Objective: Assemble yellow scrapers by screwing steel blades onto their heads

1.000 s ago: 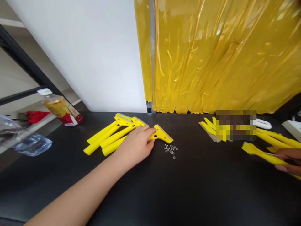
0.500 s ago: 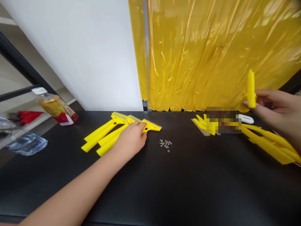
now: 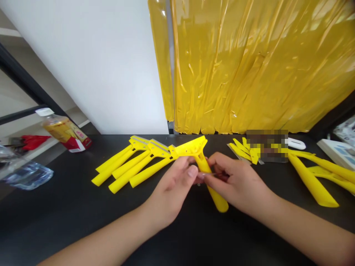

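Observation:
In the middle of the head view is a yellow plastic scraper, its wide head up and its handle slanting down to the right. My left hand is closed at the scraper's neck, thumb showing and fingertips partly hidden behind it. My right hand is closed round the upper handle, thumb and fingers meeting near my left thumb. Whether something small sits between the fingertips I cannot tell. Just left lie several finished-looking scrapers with metal strips on their heads, side by side.
On the right lie loose yellow handles, small yellow plates and a white oval object. A drink bottle and a clear container stand left. A yellow film sheet hangs behind the black table.
My left hand has let go of a scraper in the left row and moved right. My right hand has brought a yellow scraper from the far right to the middle, where both hands meet.

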Demonstrator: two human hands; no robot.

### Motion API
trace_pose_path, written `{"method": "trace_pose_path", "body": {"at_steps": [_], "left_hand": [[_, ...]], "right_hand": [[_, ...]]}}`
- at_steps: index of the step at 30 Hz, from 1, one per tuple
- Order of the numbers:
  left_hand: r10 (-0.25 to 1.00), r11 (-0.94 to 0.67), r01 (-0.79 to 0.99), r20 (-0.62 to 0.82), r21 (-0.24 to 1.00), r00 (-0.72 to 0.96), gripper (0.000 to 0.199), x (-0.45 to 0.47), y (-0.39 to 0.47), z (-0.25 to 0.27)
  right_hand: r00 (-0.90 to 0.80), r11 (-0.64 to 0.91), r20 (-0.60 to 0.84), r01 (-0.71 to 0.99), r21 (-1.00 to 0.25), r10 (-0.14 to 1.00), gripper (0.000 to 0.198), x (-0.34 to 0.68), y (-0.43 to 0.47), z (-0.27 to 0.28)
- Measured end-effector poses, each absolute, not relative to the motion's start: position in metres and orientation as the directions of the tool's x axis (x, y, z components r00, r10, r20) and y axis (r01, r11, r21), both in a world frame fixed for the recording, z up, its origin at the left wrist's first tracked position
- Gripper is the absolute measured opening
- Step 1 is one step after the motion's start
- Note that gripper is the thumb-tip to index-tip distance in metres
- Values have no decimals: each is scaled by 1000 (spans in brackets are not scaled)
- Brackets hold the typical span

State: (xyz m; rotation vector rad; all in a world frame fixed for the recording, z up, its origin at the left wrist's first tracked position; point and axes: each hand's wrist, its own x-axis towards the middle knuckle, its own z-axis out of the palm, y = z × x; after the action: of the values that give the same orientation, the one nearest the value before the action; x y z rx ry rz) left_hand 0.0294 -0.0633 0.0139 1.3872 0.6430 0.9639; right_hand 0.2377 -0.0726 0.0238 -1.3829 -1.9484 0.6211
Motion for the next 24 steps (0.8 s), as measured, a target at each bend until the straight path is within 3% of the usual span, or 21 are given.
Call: {"method": "trace_pose_path", "body": {"at_steps": [6, 9, 11, 12, 19, 24], "left_hand": [[927, 181, -297, -63, 937, 369, 36, 35, -63, 12], [932, 247, -320, -135, 914, 336, 38, 34, -59, 17], [930, 284, -338, -172, 897, 325, 35, 31, -56, 19], [926, 300, -342, -186, 890, 328, 34, 29, -55, 20], [870, 391, -236, -273, 890, 410, 41, 23, -47, 11], [862, 400, -198, -294, 895, 413, 42, 24, -49, 14]], "right_hand": [[-405, 392, 157, 600, -697, 901, 29, 238, -82, 28], [-387, 447, 224, 755, -480, 895, 32, 265, -66, 25], [-278, 357, 336, 912, -201, 900, 40, 294, -47, 19], [-246, 315, 362, 938, -145, 899, 46, 310, -37, 14], [-181, 189, 311, 982, 5, 933, 39, 370, -1, -23], [-218, 216, 285, 976, 39, 933, 38, 354, -10, -27]]}}
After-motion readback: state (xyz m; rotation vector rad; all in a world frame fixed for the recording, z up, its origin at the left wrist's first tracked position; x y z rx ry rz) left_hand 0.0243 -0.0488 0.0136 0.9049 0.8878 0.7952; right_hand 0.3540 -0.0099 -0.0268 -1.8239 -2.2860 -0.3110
